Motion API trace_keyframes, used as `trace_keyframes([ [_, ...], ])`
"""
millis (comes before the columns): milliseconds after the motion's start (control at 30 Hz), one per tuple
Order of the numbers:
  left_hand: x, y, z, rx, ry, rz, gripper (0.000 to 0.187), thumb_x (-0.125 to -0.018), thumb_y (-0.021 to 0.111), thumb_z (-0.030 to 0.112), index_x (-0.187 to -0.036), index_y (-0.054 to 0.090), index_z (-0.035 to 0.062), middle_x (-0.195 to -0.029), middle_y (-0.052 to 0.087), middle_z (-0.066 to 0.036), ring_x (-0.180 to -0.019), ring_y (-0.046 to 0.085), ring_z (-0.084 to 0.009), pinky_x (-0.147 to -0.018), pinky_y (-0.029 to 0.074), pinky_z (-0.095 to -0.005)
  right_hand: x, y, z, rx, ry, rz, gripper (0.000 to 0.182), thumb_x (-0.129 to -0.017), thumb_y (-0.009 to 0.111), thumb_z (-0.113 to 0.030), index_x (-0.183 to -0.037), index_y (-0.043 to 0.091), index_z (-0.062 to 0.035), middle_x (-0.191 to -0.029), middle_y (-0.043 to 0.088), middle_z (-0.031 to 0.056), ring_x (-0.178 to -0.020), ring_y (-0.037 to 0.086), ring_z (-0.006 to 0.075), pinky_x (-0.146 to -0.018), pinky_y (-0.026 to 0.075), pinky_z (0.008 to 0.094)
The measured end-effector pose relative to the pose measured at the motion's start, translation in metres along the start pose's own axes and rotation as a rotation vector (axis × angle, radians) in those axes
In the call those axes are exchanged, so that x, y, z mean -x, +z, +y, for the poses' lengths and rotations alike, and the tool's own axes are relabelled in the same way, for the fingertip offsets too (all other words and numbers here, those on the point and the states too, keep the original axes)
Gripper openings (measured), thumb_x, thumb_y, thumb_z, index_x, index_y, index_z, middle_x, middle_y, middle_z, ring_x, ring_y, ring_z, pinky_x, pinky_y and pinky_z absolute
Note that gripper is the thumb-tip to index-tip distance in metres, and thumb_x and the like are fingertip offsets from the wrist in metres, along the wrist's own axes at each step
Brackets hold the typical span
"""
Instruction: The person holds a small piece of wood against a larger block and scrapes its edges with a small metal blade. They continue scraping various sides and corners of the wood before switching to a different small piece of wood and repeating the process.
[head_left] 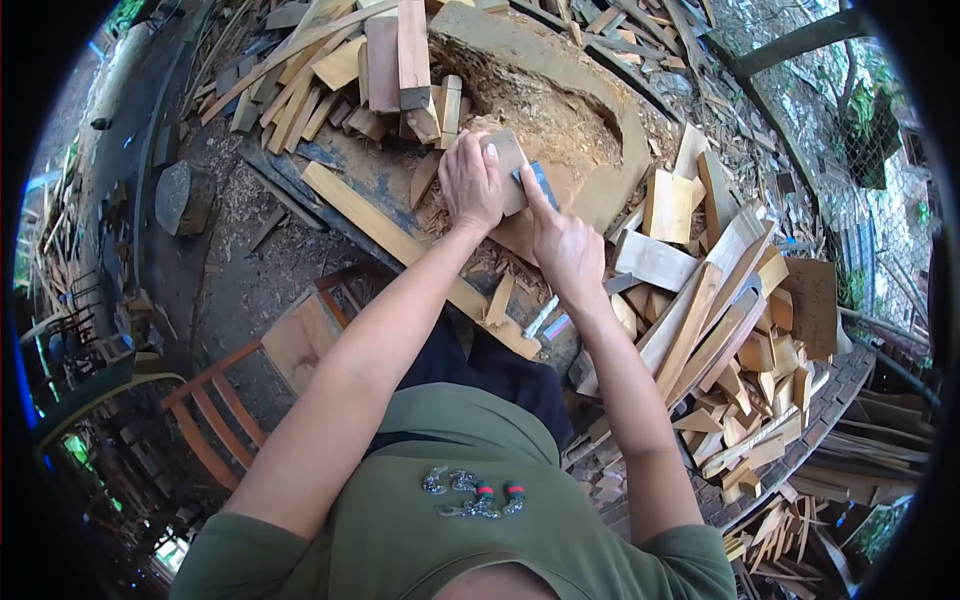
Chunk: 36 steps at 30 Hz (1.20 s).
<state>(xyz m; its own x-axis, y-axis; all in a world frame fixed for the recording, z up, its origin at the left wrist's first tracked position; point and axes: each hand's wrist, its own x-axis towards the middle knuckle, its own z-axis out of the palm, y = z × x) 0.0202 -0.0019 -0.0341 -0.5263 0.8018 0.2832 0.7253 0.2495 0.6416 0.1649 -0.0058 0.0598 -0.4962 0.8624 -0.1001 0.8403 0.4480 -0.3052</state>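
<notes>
My left hand grips a small brown wooden block held upright on a large worn chopping stump covered in sawdust. My right hand is beside it, closed around a dark-bladed tool whose blade rests against the block's right side. Both forearms reach forward from my green shirt.
Stacked wooden blocks and planks lie at the back left. A heap of cut wood pieces fills the right side. A long plank lies across the ground below the stump. A wooden chair frame stands at lower left. Wire fencing is at far right.
</notes>
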Motion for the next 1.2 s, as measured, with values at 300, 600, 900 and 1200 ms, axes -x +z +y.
trace_keyframes([
  [300, 0.005, 0.001, -0.003, -0.011, -0.010, -0.023, 0.032, -0.102, 0.038, 0.029, -0.125, 0.050, 0.0106, -0.123, 0.058, -0.011, -0.121, 0.048, -0.0310, -0.104, 0.031, -0.0455, -0.001, 0.000, 0.000, -0.041, 0.022, 0.034, 0.049, -0.096, 0.049, -0.020, -0.144, 0.046, -0.0303, -0.071, 0.066, 0.0205, -0.063, 0.068, 0.0364, -0.054, 0.054, 0.0475],
  [600, 0.001, -0.007, 0.001, 0.043, -0.073, -0.145, 0.032, -0.101, 0.041, 0.028, -0.127, 0.049, 0.0112, -0.131, 0.053, -0.013, -0.130, 0.043, -0.0301, -0.111, 0.024, -0.0478, 0.041, -0.006, 0.023, -0.363, 0.202, -0.052, 0.045, -0.100, 0.046, -0.026, -0.145, 0.044, -0.0254, -0.086, 0.068, 0.0254, -0.076, 0.065, 0.0449, -0.069, 0.051, 0.0540],
  [900, -0.002, 0.001, 0.018, 0.029, -0.147, -0.078, 0.027, -0.101, 0.040, 0.027, -0.124, 0.050, 0.0173, -0.130, 0.054, -0.005, -0.126, 0.045, -0.0285, -0.110, 0.022, -0.0494, 0.014, -0.005, 0.006, -0.262, 0.159, -0.085, 0.046, -0.100, 0.046, -0.029, -0.146, 0.044, -0.0249, -0.081, 0.068, 0.0261, -0.074, 0.067, 0.0438, -0.068, 0.054, 0.0542],
  [1200, -0.002, 0.001, 0.013, 0.044, -0.093, -0.024, 0.026, -0.100, 0.040, 0.028, -0.117, 0.051, 0.0109, -0.117, 0.057, -0.011, -0.118, 0.047, -0.0322, -0.105, 0.026, -0.0471, -0.001, 0.002, 0.004, -0.087, 0.008, 0.065, 0.051, -0.094, 0.052, -0.022, -0.144, 0.047, -0.0290, -0.070, 0.066, 0.0221, -0.059, 0.068, 0.0351, -0.052, 0.055, 0.0459],
])
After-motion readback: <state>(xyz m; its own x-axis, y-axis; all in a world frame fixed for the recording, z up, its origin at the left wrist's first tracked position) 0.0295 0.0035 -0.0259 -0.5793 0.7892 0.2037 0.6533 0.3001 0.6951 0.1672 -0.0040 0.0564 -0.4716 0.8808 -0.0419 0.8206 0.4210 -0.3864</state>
